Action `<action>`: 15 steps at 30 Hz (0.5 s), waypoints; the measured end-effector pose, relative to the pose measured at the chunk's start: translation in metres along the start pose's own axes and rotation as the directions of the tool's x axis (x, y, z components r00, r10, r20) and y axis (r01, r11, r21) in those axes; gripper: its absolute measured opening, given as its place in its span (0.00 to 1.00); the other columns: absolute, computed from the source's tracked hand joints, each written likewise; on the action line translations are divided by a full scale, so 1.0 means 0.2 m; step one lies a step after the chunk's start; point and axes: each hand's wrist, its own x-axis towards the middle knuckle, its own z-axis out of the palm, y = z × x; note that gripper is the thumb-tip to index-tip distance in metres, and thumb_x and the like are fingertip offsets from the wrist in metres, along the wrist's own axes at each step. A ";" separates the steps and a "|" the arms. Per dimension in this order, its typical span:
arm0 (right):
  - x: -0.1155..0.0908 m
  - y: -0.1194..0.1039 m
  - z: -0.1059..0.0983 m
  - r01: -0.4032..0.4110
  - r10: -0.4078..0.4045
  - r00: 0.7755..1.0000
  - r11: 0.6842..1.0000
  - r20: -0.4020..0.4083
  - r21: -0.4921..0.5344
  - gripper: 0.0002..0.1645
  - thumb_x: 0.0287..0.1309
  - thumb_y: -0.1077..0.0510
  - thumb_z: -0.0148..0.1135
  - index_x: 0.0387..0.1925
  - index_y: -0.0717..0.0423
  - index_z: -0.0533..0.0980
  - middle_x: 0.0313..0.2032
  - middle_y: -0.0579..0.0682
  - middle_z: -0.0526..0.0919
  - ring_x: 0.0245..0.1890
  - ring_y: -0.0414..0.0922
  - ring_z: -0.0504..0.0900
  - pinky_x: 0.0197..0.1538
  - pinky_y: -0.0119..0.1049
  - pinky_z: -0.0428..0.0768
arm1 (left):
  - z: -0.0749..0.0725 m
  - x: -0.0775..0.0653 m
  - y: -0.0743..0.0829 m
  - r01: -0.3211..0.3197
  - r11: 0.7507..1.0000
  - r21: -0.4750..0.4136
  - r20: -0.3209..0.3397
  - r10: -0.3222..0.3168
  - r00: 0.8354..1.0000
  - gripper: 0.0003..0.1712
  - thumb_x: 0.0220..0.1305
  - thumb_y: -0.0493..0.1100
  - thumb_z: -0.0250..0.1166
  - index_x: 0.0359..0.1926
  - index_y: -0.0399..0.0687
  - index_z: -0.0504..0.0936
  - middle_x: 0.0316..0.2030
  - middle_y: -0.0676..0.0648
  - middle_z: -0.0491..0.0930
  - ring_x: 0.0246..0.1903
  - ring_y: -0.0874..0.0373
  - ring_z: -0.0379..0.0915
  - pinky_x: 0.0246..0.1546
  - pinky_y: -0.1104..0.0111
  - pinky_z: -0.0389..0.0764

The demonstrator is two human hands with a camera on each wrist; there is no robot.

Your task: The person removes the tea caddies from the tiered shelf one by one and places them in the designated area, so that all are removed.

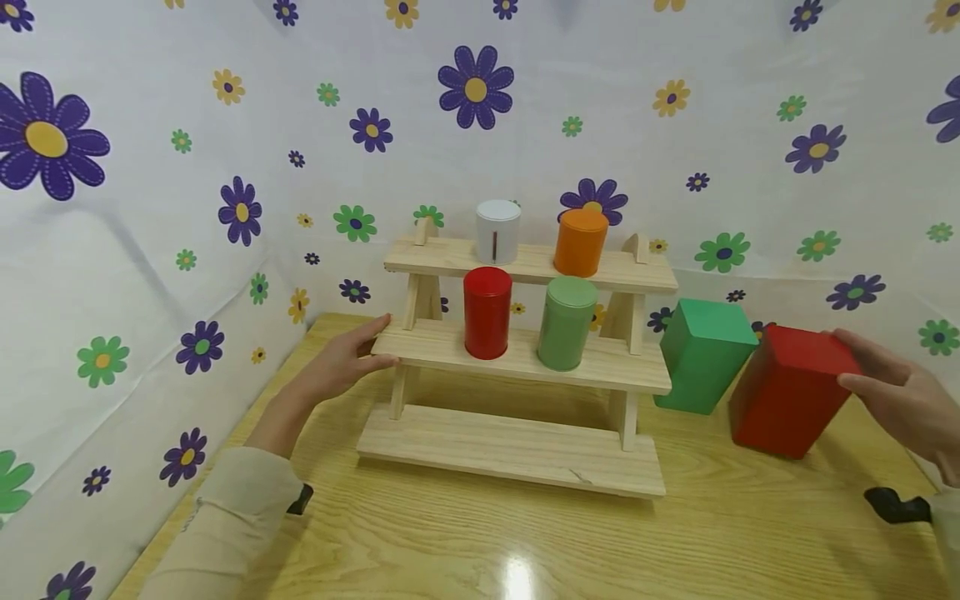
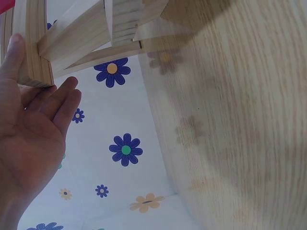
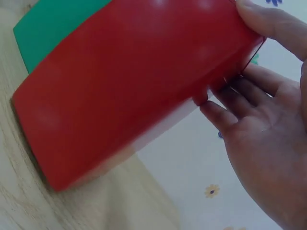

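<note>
A three-tier wooden display shelf (image 1: 487, 444) stands on the table. My left hand (image 1: 341, 364) holds the left end of its middle tier, thumb on one face and fingers reaching round the other; the left wrist view shows that board end (image 2: 36, 72) between them. On the middle tier stand a red canister (image 1: 487, 315) and a light green canister (image 1: 567, 325). The top tier bears a white canister (image 1: 498, 232) and an orange canister (image 1: 581, 243). At the right, my right hand (image 1: 903, 392) grips the upper right side of an upright red box (image 1: 791, 392), with thumb and fingers on different faces.
A green box (image 1: 705, 354) stands between the shelf and the red box, close beside the latter. Flower-printed white sheeting (image 1: 420, 75) rises behind the table (image 1: 420, 533) and along its left side. The lowest tier of the shelf reaches forward toward me.
</note>
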 end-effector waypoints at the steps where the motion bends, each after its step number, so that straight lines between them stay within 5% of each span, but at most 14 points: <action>1: 0.01 0.01 0.00 0.006 -0.006 1.000 1.000 0.018 0.019 0.42 0.76 0.76 0.40 0.84 0.49 0.46 0.73 0.37 0.60 0.64 0.28 0.66 0.58 0.13 0.68 | 0.00 0.00 0.00 0.001 1.000 0.000 0.000 -0.001 1.000 0.49 0.74 0.47 0.66 0.82 0.37 0.48 0.80 0.37 0.47 0.76 0.40 0.54 0.71 0.49 0.64; 7: 0.04 0.03 -0.04 -0.068 0.070 0.997 0.994 0.027 -0.082 0.42 0.79 0.71 0.40 0.84 0.48 0.38 0.83 0.40 0.39 0.65 0.21 0.62 0.57 0.11 0.66 | -0.01 0.01 0.00 0.002 1.000 0.014 0.000 -0.002 1.000 0.49 0.74 0.48 0.66 0.81 0.36 0.48 0.80 0.37 0.48 0.75 0.40 0.55 0.71 0.49 0.64; 10: 0.06 0.02 -0.05 -0.105 0.110 0.993 0.984 0.028 -0.141 0.42 0.80 0.68 0.41 0.84 0.47 0.37 0.82 0.40 0.40 0.65 0.21 0.61 0.59 0.10 0.64 | -0.01 0.01 -0.01 0.001 1.000 0.020 0.001 -0.001 1.000 0.49 0.74 0.48 0.66 0.81 0.36 0.48 0.80 0.37 0.47 0.76 0.40 0.54 0.71 0.49 0.63; 15: 0.10 0.02 -0.06 -0.107 0.112 0.992 0.990 0.060 -0.090 0.41 0.81 0.68 0.38 0.84 0.46 0.35 0.81 0.39 0.42 0.64 0.24 0.61 0.66 0.14 0.56 | -0.01 0.01 -0.01 0.004 1.000 0.015 -0.001 -0.004 1.000 0.49 0.73 0.48 0.67 0.82 0.37 0.48 0.80 0.37 0.48 0.75 0.40 0.55 0.71 0.49 0.65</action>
